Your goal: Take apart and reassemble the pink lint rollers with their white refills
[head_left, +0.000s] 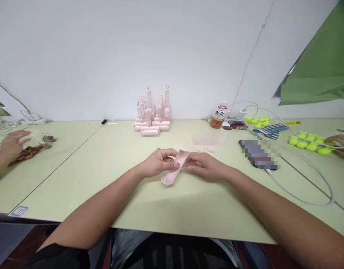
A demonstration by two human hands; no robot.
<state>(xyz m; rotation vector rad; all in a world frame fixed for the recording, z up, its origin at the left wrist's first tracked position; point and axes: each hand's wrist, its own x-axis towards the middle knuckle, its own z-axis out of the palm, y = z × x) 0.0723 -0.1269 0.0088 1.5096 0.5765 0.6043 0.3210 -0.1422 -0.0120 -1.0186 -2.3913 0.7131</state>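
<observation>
A pale pink, trough-shaped plastic shell (175,169) is held tilted above the table in front of me, its hollow side facing up. My left hand (157,163) is closed on its left side, with the thumb pressed inside the hollow. On the other side, my right hand (207,165) grips the shell's right edge; its fingertips are partly hidden behind the part. Two flat pink discs (205,149) lie on the table just beyond my right hand, beside a translucent pinkish sheet or box (205,139) whose shape is hard to make out.
Against the wall stand several pink cylindrical pieces (149,129). To the right are a drink bottle (219,115), a phone on a cable (258,155) and yellow-green pieces (310,142) near another person's hand (340,141). At left, another person's hand (13,145) is over brown pieces (28,152).
</observation>
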